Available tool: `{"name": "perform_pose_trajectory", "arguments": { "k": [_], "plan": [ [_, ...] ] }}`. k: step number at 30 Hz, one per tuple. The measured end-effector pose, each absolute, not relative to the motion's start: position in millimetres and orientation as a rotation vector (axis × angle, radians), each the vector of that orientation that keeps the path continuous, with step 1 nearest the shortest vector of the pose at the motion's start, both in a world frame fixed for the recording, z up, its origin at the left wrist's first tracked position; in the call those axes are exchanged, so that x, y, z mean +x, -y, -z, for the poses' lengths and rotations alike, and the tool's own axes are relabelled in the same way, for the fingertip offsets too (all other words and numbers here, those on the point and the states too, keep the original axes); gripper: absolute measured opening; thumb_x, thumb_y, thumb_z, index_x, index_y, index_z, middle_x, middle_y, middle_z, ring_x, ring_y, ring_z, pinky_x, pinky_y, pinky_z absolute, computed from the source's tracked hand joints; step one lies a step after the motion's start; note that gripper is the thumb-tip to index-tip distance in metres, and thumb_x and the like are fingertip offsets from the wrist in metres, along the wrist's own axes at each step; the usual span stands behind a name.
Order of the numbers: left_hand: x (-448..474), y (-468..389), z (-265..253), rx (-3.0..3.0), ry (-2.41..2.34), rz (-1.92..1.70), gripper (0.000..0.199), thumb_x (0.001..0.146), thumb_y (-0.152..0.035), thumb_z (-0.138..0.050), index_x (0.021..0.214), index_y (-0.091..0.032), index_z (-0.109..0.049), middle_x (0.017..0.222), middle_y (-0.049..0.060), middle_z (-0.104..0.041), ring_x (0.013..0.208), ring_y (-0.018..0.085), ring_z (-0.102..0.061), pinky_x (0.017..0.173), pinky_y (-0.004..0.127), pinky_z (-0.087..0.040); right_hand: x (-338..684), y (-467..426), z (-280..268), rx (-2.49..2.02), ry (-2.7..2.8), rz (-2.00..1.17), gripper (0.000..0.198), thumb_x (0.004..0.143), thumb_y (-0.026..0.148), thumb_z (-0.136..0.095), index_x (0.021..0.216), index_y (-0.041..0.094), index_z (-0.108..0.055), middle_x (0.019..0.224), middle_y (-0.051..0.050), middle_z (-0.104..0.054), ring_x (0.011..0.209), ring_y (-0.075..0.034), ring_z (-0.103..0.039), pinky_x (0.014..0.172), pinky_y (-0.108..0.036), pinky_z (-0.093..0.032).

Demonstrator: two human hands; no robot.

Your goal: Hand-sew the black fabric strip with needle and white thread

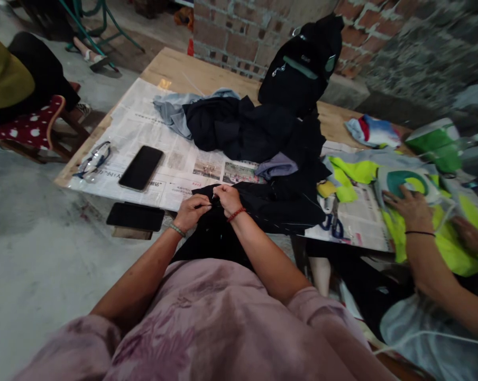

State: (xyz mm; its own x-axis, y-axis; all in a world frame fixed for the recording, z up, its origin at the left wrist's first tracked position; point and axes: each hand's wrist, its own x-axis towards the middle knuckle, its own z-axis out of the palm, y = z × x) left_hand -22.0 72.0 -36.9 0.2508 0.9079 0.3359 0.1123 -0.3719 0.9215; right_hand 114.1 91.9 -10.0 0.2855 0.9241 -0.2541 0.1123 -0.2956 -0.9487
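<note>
Black cloth (281, 203) lies along the table's near edge, with short white stitch-like marks on its lower part. My left hand (191, 212) is closed, its thumb and fingers pinching the cloth's left end. Close beside it, my right hand (229, 199) is also closed in a pinch over the same end. A small pale glint shows at its fingertips, too small to name. Behind the hands lies a heap of dark garments (239, 124) with a grey-blue cloth (175, 116) under its left side.
Newspaper (175, 164) covers the wooden table. On it lie a phone (141, 168), glasses (94, 161) and scissors (334, 222). Another phone (136, 217) sits below the edge. A black backpack (302, 66) stands behind. At right, a co-worker's hand (411, 206) holds an iron (405, 182) on yellow-grey cloth.
</note>
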Motion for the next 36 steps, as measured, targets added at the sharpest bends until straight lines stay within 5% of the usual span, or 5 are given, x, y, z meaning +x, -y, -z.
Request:
{"name": "perform_pose_trajectory", "arguments": {
  "k": [18, 25, 36],
  "plan": [
    [-26.3, -72.6, 34.3, 1.549, -1.107, -1.150, 0.009, 0.068, -0.026, -0.065, 0.071, -0.018, -0.064, 0.081, 0.002, -0.062, 0.079, 0.015, -0.057, 0.077, 0.030, -0.046, 122.3, -97.3, 14.2, -1.400, 0.805, -1.187, 0.016, 0.068, 0.030, -0.057, 0.064, 0.015, -0.052, 0.057, 0.004, -0.054, 0.049, -0.006, -0.048, 0.053, -0.019, -0.038],
    [-25.0, -77.6, 39.6, 1.367, -1.087, -1.088, 0.045, 0.063, -0.023, -0.067, 0.107, -0.019, -0.058, 0.076, -0.001, -0.059, 0.067, 0.012, -0.055, 0.066, 0.026, -0.046, 127.5, -91.6, -3.1, -1.397, 0.924, -1.149, 0.018, 0.070, 0.035, -0.055, 0.071, 0.017, -0.055, 0.065, 0.004, -0.056, 0.055, -0.006, -0.047, 0.055, -0.018, -0.037],
    [-25.6, -81.3, 43.2, 1.416, -1.131, -1.028, 0.035, 0.062, -0.025, -0.066, 0.097, -0.019, -0.065, 0.079, 0.001, -0.061, 0.075, 0.015, -0.055, 0.068, 0.027, -0.045, 178.6, -116.8, -30.6, -1.394, 0.818, -0.822, 0.016, 0.069, 0.032, -0.055, 0.067, 0.017, -0.051, 0.060, 0.005, -0.047, 0.059, -0.006, -0.043, 0.058, -0.017, -0.036]
  ]
}}
